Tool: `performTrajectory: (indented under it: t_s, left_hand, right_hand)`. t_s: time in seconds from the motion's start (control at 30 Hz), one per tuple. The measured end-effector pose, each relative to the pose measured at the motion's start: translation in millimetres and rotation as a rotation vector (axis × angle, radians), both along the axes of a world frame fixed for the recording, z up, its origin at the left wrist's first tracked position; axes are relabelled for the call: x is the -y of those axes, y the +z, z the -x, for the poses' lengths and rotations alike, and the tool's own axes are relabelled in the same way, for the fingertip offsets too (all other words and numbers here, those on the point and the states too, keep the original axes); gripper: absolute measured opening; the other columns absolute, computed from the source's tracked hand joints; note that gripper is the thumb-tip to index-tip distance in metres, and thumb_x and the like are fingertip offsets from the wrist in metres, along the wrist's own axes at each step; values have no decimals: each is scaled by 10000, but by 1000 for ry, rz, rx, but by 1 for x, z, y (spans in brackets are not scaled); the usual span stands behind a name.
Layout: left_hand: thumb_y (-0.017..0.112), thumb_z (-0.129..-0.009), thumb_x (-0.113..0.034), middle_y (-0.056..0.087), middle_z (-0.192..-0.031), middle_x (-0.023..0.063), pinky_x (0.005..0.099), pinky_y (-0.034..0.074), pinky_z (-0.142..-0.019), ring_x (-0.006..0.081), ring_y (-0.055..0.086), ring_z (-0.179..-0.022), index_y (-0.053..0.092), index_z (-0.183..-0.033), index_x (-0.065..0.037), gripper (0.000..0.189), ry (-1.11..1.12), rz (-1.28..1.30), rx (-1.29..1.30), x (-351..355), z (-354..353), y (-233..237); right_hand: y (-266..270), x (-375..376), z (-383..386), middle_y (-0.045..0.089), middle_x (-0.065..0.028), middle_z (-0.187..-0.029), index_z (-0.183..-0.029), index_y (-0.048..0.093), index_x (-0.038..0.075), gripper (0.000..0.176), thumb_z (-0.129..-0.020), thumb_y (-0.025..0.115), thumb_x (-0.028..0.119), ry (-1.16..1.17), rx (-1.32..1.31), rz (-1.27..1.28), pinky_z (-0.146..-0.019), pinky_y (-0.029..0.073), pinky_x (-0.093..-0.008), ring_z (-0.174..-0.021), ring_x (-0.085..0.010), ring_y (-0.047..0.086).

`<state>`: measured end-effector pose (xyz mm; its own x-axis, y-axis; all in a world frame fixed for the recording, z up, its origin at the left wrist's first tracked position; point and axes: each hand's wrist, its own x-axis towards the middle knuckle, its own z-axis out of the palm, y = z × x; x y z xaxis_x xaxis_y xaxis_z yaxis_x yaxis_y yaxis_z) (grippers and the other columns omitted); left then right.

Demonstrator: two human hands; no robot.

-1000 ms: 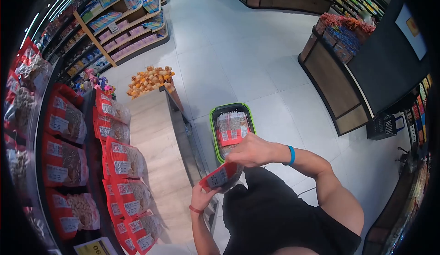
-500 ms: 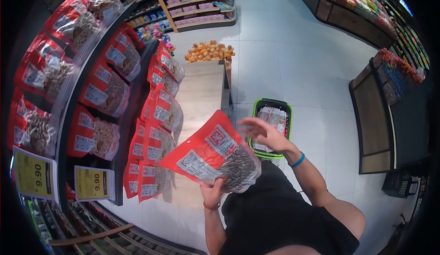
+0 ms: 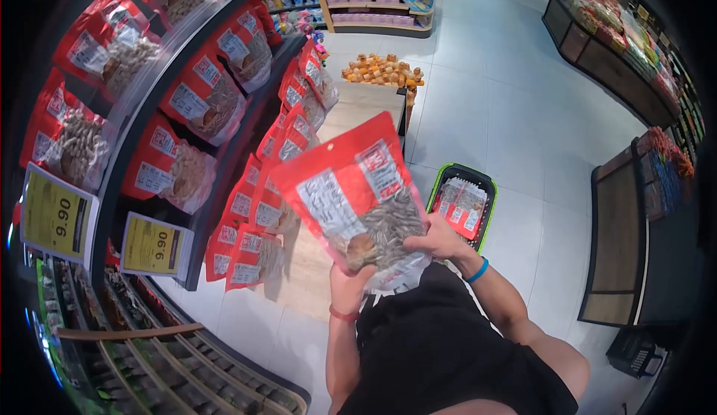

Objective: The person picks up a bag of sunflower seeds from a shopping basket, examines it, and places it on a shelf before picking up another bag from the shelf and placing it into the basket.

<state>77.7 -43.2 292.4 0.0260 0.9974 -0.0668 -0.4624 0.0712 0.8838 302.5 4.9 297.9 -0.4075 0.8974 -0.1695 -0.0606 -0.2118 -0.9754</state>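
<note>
The left hand (image 3: 349, 289) and right hand (image 3: 435, 237), partly closed, grip a red packet (image 3: 351, 191); the green-rimmed basket (image 3: 485, 243) lies at its two o'clock.

I see one red and clear bag (image 3: 358, 207), full of grey stripy seeds, with white labels on its front. It is held up, tipped to one side, front facing me, just left of the green-rimmed basket (image 3: 487, 237).
</note>
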Motion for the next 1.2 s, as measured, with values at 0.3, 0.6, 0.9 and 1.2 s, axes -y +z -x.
performTrajectory:
  t_s: [0.3,0.6,0.9,1.2]
  left_hand:
    - [760,-784,-83,638,-1080,82,290,466,-861,149,597,-963,569,-1165,50,446,87,52,-61,0,8,-3]
    - [745,-785,-64,639,-1076,76,295,473,-858,151,602,-952,574,-1160,51,428,-7,9,-3,5,20,-14]
    - [810,-746,-174,592,-1176,90,342,453,-949,188,573,-1083,471,-1272,36,660,-64,42,93,16,20,-39]
    - [661,-787,60,567,-1227,92,325,454,-972,182,556,-1119,434,-1314,31,574,-241,203,-1,51,17,-47]
  right_hand:
    - [-7,2,7,639,-42,-1068,-1174,579,-34,573,-719,827,210,45,-216,25,-848,470,-270,-950,-104,575]
    - [-35,12,9,657,-24,-1011,-1108,621,-33,526,-709,841,229,15,-73,-89,-823,475,-270,-891,-102,589]
    - [-53,18,10,653,-44,-1026,-1112,614,-31,520,-732,815,261,42,-84,87,-816,491,-270,-897,-112,609]
    - [-86,54,-3,629,-82,-1142,-1195,566,-52,512,-756,777,105,147,-142,292,-920,464,-303,-1024,-155,593]
